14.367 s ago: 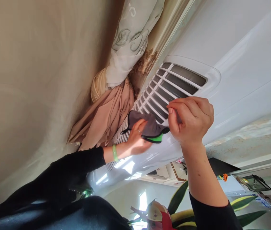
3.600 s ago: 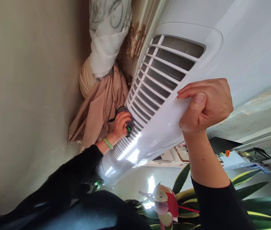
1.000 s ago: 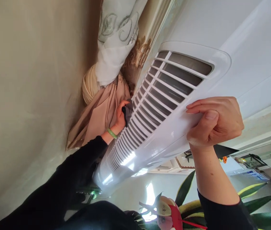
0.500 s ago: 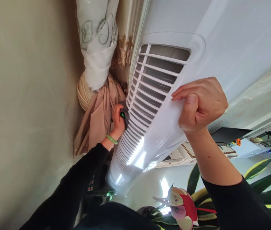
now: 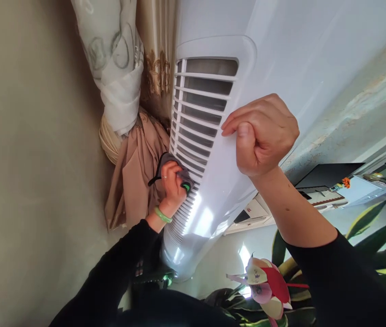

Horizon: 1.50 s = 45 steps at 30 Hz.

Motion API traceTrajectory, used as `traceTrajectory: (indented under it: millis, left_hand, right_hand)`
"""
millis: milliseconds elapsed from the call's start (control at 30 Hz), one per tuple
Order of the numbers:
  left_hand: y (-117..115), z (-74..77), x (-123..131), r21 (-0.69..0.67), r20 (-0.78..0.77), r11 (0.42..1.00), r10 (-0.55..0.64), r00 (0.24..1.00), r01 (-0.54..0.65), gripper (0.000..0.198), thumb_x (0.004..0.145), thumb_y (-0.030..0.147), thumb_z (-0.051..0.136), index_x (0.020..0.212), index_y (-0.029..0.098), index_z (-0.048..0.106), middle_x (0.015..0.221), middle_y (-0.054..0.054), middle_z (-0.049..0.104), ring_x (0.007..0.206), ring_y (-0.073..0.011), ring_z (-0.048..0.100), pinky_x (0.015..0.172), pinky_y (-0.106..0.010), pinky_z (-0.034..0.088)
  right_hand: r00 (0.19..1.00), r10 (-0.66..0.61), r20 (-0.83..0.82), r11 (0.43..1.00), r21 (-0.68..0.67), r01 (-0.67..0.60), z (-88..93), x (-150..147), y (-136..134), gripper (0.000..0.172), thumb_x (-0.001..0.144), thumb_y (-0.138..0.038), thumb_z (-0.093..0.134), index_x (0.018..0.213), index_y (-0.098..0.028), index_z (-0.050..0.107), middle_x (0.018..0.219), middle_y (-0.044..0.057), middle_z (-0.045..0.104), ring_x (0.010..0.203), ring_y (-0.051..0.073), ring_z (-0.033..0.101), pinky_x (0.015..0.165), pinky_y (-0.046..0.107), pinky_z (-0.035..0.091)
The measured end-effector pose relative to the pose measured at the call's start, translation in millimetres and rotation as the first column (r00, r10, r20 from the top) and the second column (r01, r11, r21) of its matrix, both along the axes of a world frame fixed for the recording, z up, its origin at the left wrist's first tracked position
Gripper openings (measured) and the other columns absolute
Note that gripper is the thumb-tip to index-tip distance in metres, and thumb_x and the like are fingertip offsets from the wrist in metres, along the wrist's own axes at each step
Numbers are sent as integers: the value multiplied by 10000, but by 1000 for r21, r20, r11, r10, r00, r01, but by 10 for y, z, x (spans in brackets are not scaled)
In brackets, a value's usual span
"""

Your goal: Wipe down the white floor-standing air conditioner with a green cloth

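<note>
Gap narrow between tan curtain (image 5: 134, 190) and air-conditioner grille (image 5: 196, 118); left hand (image 5: 173, 188) grips grey cloth (image 5: 168, 160) there; right hand (image 5: 261, 136) curls closed, fingertips (image 5: 224, 129) on white casing (image 5: 213, 181).

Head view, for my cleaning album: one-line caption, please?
Left hand presses a grey cloth to the white air conditioner grille while the right hand rests on its casing.

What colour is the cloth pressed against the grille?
The cloth is dark grey with a bright green trim, as the head view shows.

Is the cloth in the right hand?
No, the gray cloth is in the left hand, against the white vent slats.
</note>
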<state>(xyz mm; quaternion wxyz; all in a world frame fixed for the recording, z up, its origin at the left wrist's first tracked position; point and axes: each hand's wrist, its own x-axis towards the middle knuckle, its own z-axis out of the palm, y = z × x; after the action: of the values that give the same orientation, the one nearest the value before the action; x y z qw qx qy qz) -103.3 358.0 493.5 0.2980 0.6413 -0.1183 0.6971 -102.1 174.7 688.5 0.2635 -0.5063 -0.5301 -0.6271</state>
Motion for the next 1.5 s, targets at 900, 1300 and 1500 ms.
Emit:
traceTrajectory:
  millis: [900,1300,1500]
  left_hand:
    - [-621,85,-389,110,-46,986,-123,991,128,202,1049,206,379,1023,238,577,937,-58,642,935,-212,629,852,-385,497]
    - [-152,-63,-761,-579,-452,678,-729,514,452,196,902,406,677,875,213,659,854,-13,667,824,-177,622,788,-294,502]
    - [579,-340,-358,-867,-240,492,-560,793,84,264,782,204,703,1010,226,572,941,0,608,875,-166,597,816,-280,496]
  right_hand:
    - [995,-78,-67,995,-62,74,-19,84,-27,462,1120,-318,334,763,-262,620,761,8,690,764,178,637,819,404,493]
    - [995,86,49,995,-45,-84,16,28,12,346,1051,-225,452,751,-231,625,708,0,706,698,166,644,701,349,454]
    - [992,77,96,997,-26,-75,33,29,25,332,997,-190,483,699,-191,630,685,7,728,661,144,663,694,317,457]
